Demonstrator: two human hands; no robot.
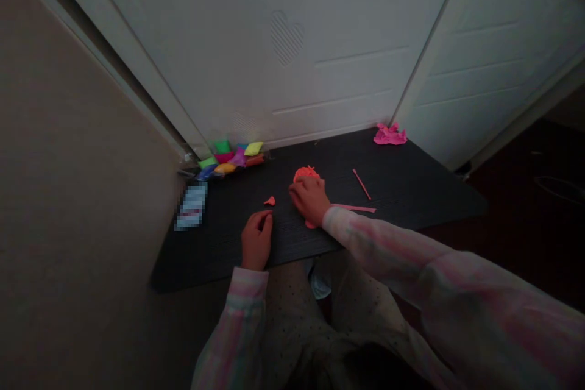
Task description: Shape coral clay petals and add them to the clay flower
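Note:
On the dark tabletop (pixel 219 250), my right hand (pixel 311 198) bends over a bright orange lump of modelling clay (pixel 305 172) with a textured surface. Its fingers are drawn together at the lump's near side, and what they pinch, if anything, is hidden. My left hand (pixel 256 241) rests near the front edge, thumb and fingers curled into a pinch; I cannot make out anything held. Just beyond its fingertips lies a small orange clay piece (pixel 270 201). A flat pink modelling tool (pixel 354 208) runs partly under my right wrist.
A thin pink stick tool (pixel 362 184) lies right of the lump. Several coloured clay packets (pixel 231 158) sit at the back left, above a blurred pale packet (pixel 191 207). Crumpled pink material (pixel 390 134) is at the back right. A white panelled door (pixel 347 30) stands behind the table.

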